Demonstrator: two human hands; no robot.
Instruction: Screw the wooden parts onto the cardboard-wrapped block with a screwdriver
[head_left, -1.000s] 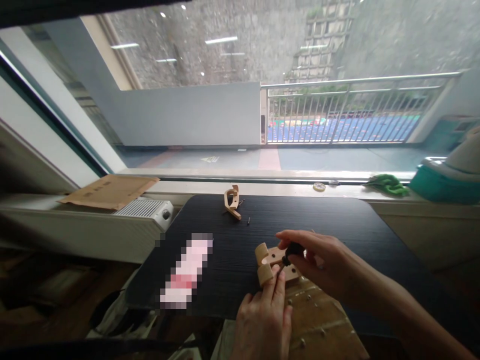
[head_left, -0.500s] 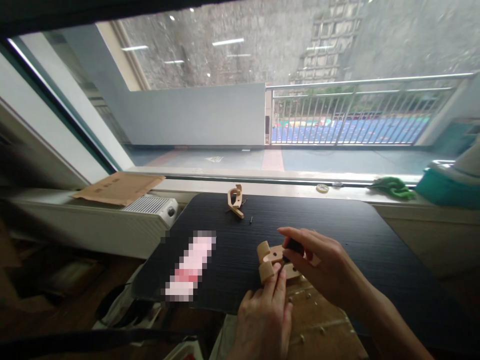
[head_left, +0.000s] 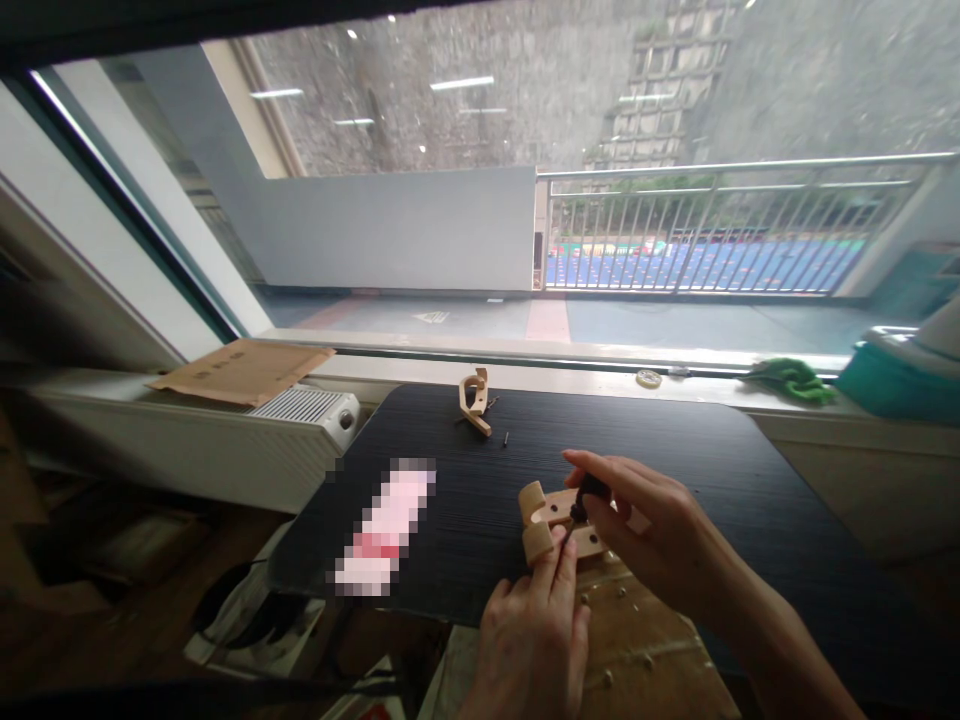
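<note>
A pale wooden hook piece (head_left: 536,541), with curved ends and dark round holes, lies at the front of the black table. My left hand (head_left: 529,625) presses its fingertips against this wood, around the lower end of a thin dark shaft. Above it, my right hand (head_left: 649,520) has its thumb and fingers around the dark handle of a small screwdriver (head_left: 595,488). The screwdriver leans, its shaft pointing down to my left fingertips. Those fingertips hide its tip and any screw there.
A second wooden hook piece (head_left: 475,400) and a loose screw (head_left: 505,439) lie on the black table (head_left: 637,425). A worn wooden board (head_left: 637,640) with studs is beneath my hands. Left are a blurred pink item (head_left: 386,530) and a radiator (head_left: 300,450); a green cloth (head_left: 791,380) lies on the sill.
The view has shifted slightly. My right fingers have moved a little around the screwdriver handle, showing more of its dark lower part. My left hand stays on the wooden piece.
</note>
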